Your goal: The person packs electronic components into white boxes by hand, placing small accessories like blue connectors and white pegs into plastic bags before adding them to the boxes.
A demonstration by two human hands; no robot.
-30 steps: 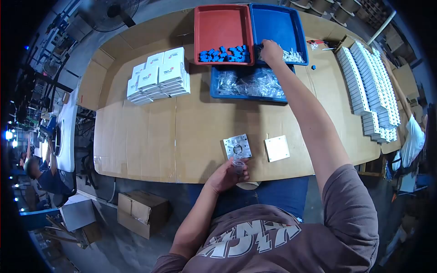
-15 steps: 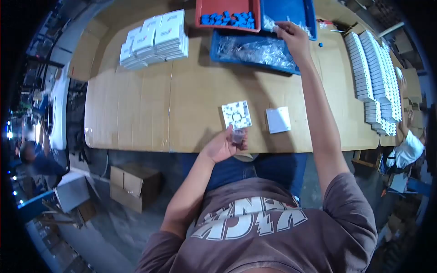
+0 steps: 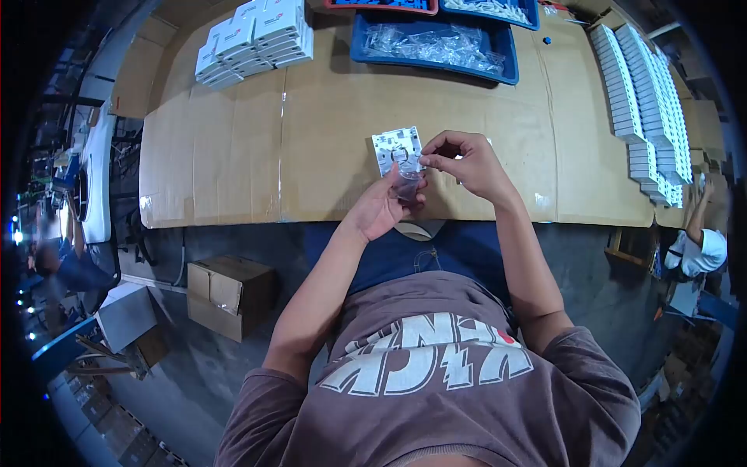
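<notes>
Near the table's front edge, my left hand (image 3: 383, 205) has its fingers curled round a small clear plastic piece (image 3: 408, 187). Its thumb meets the lower edge of a square white panel (image 3: 395, 142) with grey markings and a dark ring in its middle. My right hand (image 3: 472, 167) is beside the panel's right edge, thumb and forefinger pinched together. A tiny whitish piece seems to show at those fingertips, too small to name. Behind the right hand, a flat white square is mostly hidden.
A blue tray (image 3: 510, 71) holds clear plastic pieces. Behind it are a red tray (image 3: 381, 9) with blue parts and another blue tray (image 3: 531, 22) with white parts. White boxes (image 3: 261, 35) are stacked left, more boxes (image 3: 650, 109) right. A person (image 3: 700, 251) is at far right.
My right hand has come back from the rear blue tray to the white panel. The left hand keeps hold of the clear plastic piece. The camera view has tilted down.
</notes>
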